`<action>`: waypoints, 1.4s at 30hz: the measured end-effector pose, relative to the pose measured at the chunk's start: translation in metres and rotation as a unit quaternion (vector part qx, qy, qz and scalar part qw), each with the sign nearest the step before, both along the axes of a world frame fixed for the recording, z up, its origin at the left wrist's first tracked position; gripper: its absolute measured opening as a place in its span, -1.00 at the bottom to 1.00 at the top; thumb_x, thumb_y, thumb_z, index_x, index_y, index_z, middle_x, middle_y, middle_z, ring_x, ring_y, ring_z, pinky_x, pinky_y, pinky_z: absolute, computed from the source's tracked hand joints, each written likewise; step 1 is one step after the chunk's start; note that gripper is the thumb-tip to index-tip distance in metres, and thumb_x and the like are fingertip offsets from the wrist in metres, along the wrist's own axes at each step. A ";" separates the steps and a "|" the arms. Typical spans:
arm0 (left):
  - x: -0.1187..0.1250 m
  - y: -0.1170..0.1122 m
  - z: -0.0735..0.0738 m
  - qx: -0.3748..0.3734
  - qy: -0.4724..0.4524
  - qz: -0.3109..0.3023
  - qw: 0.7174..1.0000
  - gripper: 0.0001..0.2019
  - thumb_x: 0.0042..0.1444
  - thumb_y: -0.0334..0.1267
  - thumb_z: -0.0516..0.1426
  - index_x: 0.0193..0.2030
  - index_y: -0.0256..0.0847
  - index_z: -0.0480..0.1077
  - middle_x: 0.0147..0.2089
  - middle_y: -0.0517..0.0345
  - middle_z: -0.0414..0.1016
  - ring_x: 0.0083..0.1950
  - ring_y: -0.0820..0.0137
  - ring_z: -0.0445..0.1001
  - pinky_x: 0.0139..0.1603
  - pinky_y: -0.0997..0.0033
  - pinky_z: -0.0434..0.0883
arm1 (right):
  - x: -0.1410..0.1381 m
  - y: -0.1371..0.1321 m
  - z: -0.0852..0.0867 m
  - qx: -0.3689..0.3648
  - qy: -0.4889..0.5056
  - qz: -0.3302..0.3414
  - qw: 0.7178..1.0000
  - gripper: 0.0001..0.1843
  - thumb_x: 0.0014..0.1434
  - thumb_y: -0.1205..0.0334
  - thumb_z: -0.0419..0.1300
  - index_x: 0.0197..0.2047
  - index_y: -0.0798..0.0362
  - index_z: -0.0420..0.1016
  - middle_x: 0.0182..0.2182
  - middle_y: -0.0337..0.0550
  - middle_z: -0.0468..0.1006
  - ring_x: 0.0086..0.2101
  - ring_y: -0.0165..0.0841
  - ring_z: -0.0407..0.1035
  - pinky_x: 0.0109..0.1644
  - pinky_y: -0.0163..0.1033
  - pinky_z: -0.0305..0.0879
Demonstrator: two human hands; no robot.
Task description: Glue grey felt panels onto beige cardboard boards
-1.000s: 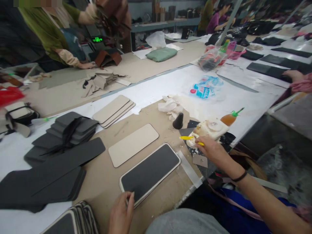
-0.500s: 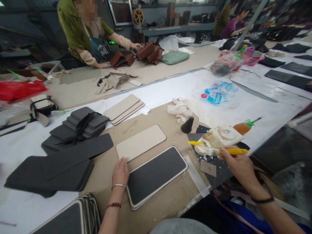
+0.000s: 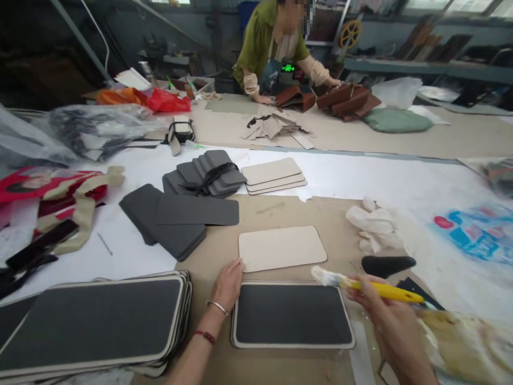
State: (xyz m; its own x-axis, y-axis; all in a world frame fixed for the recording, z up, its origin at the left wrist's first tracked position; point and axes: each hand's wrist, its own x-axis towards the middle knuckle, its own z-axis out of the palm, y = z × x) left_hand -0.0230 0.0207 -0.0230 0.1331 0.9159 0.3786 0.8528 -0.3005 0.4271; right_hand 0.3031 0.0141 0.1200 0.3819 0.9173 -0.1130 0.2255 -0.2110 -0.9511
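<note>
1. R hand (image 3: pixel 387 321) gripped a yellow brush (image 3: pixel 360 286), fingers closed round the handle; white bristle end pointed left, w/ tip above the top right edge of the black panel (image 3: pixel 292 314).
2. L hand (image 3: pixel 228 283) lay flat, fingers loosely spread, holding nothing; it rested on the brown board (image 3: pixel 280 369) just beside the black panel's top left corner, fingertips at the near left corner of the beige card (image 3: pixel 281 247).
3. Black panel, w/ pale rim, lay flat btwn both hands, straight in front of the person.
4. Beige card lay just behind the panel, nearly touching it.
5. L of the L hand: stack of rimmed panels (image 3: pixel 92 323), close by.
6. Further back: grey pieces (image 3: pixel 176 219), a tied grey bundle (image 3: pixel 210 174), three more beige cards (image 3: pixel 274 175).
7. R side: white rag (image 3: pixel 372 224) and a black cone-shaped thing (image 3: pixel 387 264) lying just behind the brush; blurred pale lump at bottom right, can't tell what.
8. Across the table a co-worker in green (image 3: pixel 260 40) had both hands on brown leather pieces (image 3: pixel 344 99), well apart.
</note>
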 end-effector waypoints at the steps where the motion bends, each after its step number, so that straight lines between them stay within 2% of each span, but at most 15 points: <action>1: -0.001 0.001 0.001 0.000 -0.006 0.008 1.000 -0.72 0.14 -0.39 -0.05 -0.09 -0.17 0.40 -0.03 0.00 0.47 0.01 0.32 0.40 0.02 0.19 0.42 | -0.026 0.018 -0.004 -0.022 0.020 0.046 0.998 -0.61 -0.03 -0.05 0.23 -0.30 0.12 0.46 -0.41 -0.07 0.55 -0.43 -0.27 0.46 -0.34 -0.22 0.42; 4: -0.004 0.006 0.004 -0.027 -0.010 0.018 0.999 -0.76 0.13 -0.36 -0.01 -0.12 -0.13 0.42 -0.01 0.03 0.46 0.04 0.29 0.36 0.02 0.13 0.39 | -0.099 0.062 -0.018 0.003 0.083 0.121 0.989 -0.59 -0.03 -0.11 0.20 -0.33 0.11 0.42 -0.39 -0.07 0.52 -0.43 -0.29 0.44 -0.32 -0.18 0.43; 7: -0.006 0.009 0.008 -0.055 -0.021 0.021 0.998 -0.79 0.13 -0.32 0.03 -0.13 -0.11 0.42 -0.01 0.06 0.46 0.04 0.28 0.35 0.00 0.13 0.36 | -0.151 0.085 -0.037 0.009 0.110 0.157 0.981 -0.58 -0.03 -0.13 0.18 -0.37 0.09 0.39 -0.43 -0.11 0.48 -0.46 -0.30 0.42 -0.36 -0.16 0.43; 9: -0.006 0.009 0.009 -0.062 -0.033 0.023 0.997 -0.81 0.13 -0.28 0.05 -0.14 -0.10 0.43 -0.01 0.06 0.46 0.03 0.28 0.35 -0.01 0.14 0.35 | -0.170 0.092 -0.051 0.007 0.104 0.178 0.978 -0.61 -0.01 -0.12 0.16 -0.37 0.08 0.36 -0.46 -0.15 0.46 -0.48 -0.32 0.40 -0.37 -0.18 0.42; 12: -0.006 0.009 0.011 -0.072 -0.039 0.030 0.996 -0.81 0.11 -0.21 0.07 -0.15 -0.09 0.43 -0.01 0.06 0.46 0.03 0.27 0.34 -0.01 0.16 0.33 | -0.178 0.096 -0.067 0.005 0.071 0.194 0.978 -0.63 0.03 -0.12 0.12 -0.35 0.05 0.34 -0.49 -0.18 0.45 -0.51 -0.34 0.38 -0.38 -0.20 0.39; 16: -0.007 0.008 0.011 -0.080 -0.035 0.028 0.996 -0.80 0.10 -0.17 0.08 -0.15 -0.09 0.43 -0.02 0.07 0.46 0.02 0.27 0.33 -0.01 0.17 0.31 | -0.149 0.103 -0.072 -0.002 -0.042 0.163 0.986 -0.60 0.04 -0.16 0.08 -0.35 0.04 0.35 -0.53 -0.17 0.46 -0.50 -0.30 0.39 -0.37 -0.20 0.33; 20: -0.009 0.009 0.010 -0.078 -0.027 0.031 0.996 -0.80 0.10 -0.15 0.08 -0.18 -0.07 0.45 -0.03 0.09 0.47 -0.01 0.26 0.33 -0.03 0.17 0.30 | -0.084 0.114 -0.070 -0.002 -0.155 0.091 0.984 -0.51 -0.01 -0.25 0.06 -0.37 0.06 0.36 -0.55 -0.12 0.48 -0.51 -0.26 0.41 -0.38 -0.19 0.30; 24: -0.009 0.011 0.007 -0.074 -0.027 0.028 0.997 -0.80 0.08 -0.13 0.09 -0.19 -0.05 0.45 -0.04 0.12 0.48 -0.03 0.25 0.33 -0.05 0.19 0.30 | -0.018 0.117 -0.064 -0.022 -0.252 0.031 0.967 -0.45 -0.04 -0.29 0.04 -0.38 0.09 0.38 -0.58 -0.08 0.49 -0.49 -0.19 0.42 -0.35 -0.13 0.29; 27: -0.009 0.011 0.006 -0.074 -0.028 0.035 0.996 -0.80 0.08 -0.11 0.09 -0.20 -0.04 0.46 -0.05 0.12 0.48 -0.04 0.24 0.34 -0.06 0.19 0.30 | -0.002 0.113 -0.055 -0.034 -0.270 0.005 0.962 -0.46 -0.04 -0.27 0.06 -0.36 0.09 0.38 -0.58 -0.07 0.50 -0.49 -0.18 0.43 -0.34 -0.11 0.29; 30: -0.008 0.011 0.007 -0.076 -0.027 0.039 0.996 -0.80 0.09 -0.12 0.08 -0.20 -0.04 0.46 -0.05 0.11 0.48 -0.03 0.24 0.34 -0.05 0.18 0.30 | -0.029 0.108 -0.044 -0.004 -0.229 0.024 0.973 -0.54 0.00 -0.20 0.09 -0.33 0.08 0.36 -0.55 -0.09 0.50 -0.48 -0.22 0.43 -0.34 -0.15 0.30; 33: -0.008 0.011 0.010 -0.079 -0.027 0.036 0.996 -0.80 0.09 -0.13 0.07 -0.19 -0.05 0.46 -0.04 0.11 0.48 -0.02 0.25 0.33 -0.05 0.19 0.30 | -0.087 0.104 -0.042 0.025 -0.141 0.095 0.985 -0.64 0.05 -0.12 0.09 -0.34 0.04 0.34 -0.52 -0.13 0.49 -0.48 -0.27 0.42 -0.35 -0.20 0.31; 36: -0.008 0.010 0.012 -0.083 -0.027 0.035 0.996 -0.80 0.09 -0.13 0.07 -0.19 -0.05 0.45 -0.04 0.11 0.47 -0.01 0.25 0.33 -0.04 0.20 0.30 | -0.150 0.101 -0.052 0.030 -0.041 0.158 0.986 -0.68 0.09 -0.08 0.06 -0.35 0.02 0.33 -0.55 -0.20 0.46 -0.50 -0.33 0.39 -0.38 -0.24 0.31; 38: -0.008 0.010 0.011 -0.080 -0.026 0.033 0.996 -0.80 0.09 -0.12 0.07 -0.19 -0.05 0.45 -0.04 0.11 0.47 -0.01 0.25 0.34 -0.04 0.19 0.30 | -0.180 0.102 -0.062 0.029 0.001 0.186 0.982 -0.69 0.09 -0.06 0.06 -0.36 0.02 0.34 -0.54 -0.23 0.46 -0.51 -0.36 0.38 -0.39 -0.27 0.30; 40: -0.009 0.010 0.010 -0.074 -0.025 0.031 0.996 -0.79 0.09 -0.12 0.08 -0.18 -0.05 0.45 -0.04 0.10 0.47 -0.02 0.24 0.34 -0.05 0.18 0.30 | -0.189 0.106 -0.073 0.031 -0.007 0.200 0.979 -0.69 0.09 -0.05 0.06 -0.36 0.03 0.36 -0.52 -0.24 0.47 -0.49 -0.37 0.38 -0.37 -0.29 0.29; 42: -0.009 0.010 0.008 -0.070 -0.025 0.028 0.997 -0.79 0.09 -0.12 0.08 -0.18 -0.06 0.45 -0.04 0.09 0.48 -0.03 0.23 0.34 -0.05 0.18 0.30 | -0.174 0.114 -0.080 0.031 -0.061 0.182 0.981 -0.68 0.09 -0.05 0.05 -0.36 0.04 0.38 -0.51 -0.21 0.48 -0.47 -0.35 0.38 -0.35 -0.28 0.27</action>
State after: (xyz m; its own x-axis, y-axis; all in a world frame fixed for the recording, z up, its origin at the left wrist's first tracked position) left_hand -0.0321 0.0311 -0.0149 0.0633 0.9656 0.2521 0.8429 -0.1870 0.5045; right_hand 0.1293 0.1278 0.0400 0.0341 0.9991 -0.0262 0.3876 -0.0374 -0.9211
